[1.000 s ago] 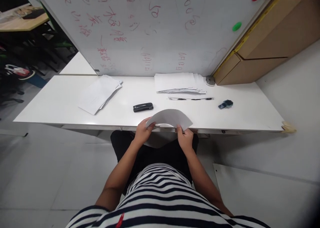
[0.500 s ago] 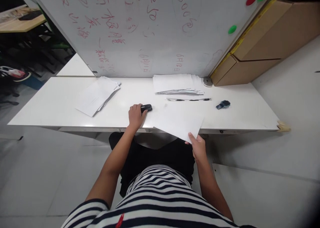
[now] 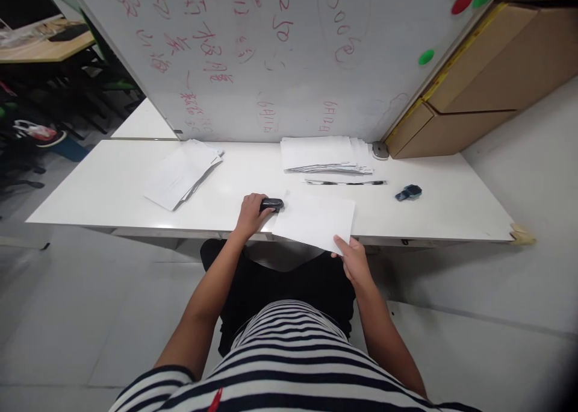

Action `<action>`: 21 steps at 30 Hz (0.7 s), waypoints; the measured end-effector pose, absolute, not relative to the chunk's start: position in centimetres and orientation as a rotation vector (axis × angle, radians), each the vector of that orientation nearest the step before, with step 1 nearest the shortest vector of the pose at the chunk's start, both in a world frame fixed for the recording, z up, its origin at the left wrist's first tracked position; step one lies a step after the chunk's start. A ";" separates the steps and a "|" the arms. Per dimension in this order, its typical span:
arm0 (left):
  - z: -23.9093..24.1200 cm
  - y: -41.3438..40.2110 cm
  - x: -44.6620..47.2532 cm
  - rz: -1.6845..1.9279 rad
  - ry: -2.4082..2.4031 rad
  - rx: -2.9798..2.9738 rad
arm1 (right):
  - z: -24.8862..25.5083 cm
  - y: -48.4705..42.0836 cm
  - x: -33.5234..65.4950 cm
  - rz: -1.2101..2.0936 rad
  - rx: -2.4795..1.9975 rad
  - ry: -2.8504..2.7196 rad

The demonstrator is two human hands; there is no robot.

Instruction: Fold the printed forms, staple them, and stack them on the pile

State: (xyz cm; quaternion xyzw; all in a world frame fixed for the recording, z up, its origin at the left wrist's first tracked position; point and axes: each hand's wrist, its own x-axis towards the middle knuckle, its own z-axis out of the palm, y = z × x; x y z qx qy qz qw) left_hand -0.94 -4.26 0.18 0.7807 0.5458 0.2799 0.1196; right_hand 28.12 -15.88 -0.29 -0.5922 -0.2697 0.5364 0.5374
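My left hand (image 3: 251, 214) is closed around a black stapler (image 3: 272, 204) on the white table. The stapler's front end lies at the upper left corner of a white sheet of paper (image 3: 316, 219). Whether its jaws enclose that corner I cannot tell. My right hand (image 3: 354, 258) pinches the paper's lower right corner, thumb on top, at the table's front edge. The sheet's lower edge juts slightly past that edge. How many sheets are in the pinch cannot be made out.
A stack of papers (image 3: 180, 174) lies at left, another pile (image 3: 316, 153) at the back against the whiteboard (image 3: 298, 56). Near it are a pen (image 3: 345, 182), a grey mouse (image 3: 380, 150) and a dark watch (image 3: 409, 192). Cardboard boxes (image 3: 478, 68) stand at right.
The paper has shifted left and turned, its upper left corner now meeting the stapler's front end. The stapler has moved slightly right in my left hand; my right hand keeps its pinch.
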 end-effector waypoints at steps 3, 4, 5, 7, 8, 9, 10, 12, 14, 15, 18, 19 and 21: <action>0.2 -4.3 -0.9 0.804 1.587 2.291 | -0.6 -15.7 27.6 1.303 -1.412 -0.674; 0.3 -4.4 -0.8 0.813 1.584 2.294 | -0.8 -15.7 27.5 1.317 -1.414 -0.686; 0.3 -4.5 -0.8 0.824 1.580 2.300 | -0.9 -15.6 27.3 1.334 -1.415 -0.697; 0.5 -4.8 -0.7 0.852 1.569 2.324 | -1.1 -15.5 26.9 1.366 -1.411 -0.712; 0.6 -4.9 -0.7 0.863 1.561 2.342 | -1.2 -15.5 26.7 1.376 -1.407 -0.713; 0.7 -5.1 -0.6 0.879 1.551 2.359 | -1.1 -15.4 26.5 1.380 -1.403 -0.712; 0.9 -5.2 -0.6 0.907 1.545 2.371 | -1.1 -15.4 26.3 1.377 -1.401 -0.710; 1.3 -5.1 -0.5 1.020 1.578 2.348 | -1.1 -15.3 26.1 1.362 -1.405 -0.708; 2.0 -4.7 -0.2 1.185 1.670 2.258 | -1.1 -15.3 26.1 1.338 -1.411 -0.722; 2.4 -4.3 0.1 1.253 1.719 2.207 | -1.2 -15.3 26.1 1.322 -1.412 -0.734; 3.6 -2.5 1.2 1.249 1.807 2.146 | -1.4 -15.3 26.3 1.278 -1.416 -0.762; 3.8 -1.8 1.7 1.176 1.831 2.156 | -1.5 -15.3 26.4 1.270 -1.417 -0.765; 3.8 -0.7 2.8 0.960 1.897 2.171 | -1.6 -15.4 26.3 1.264 -1.416 -0.758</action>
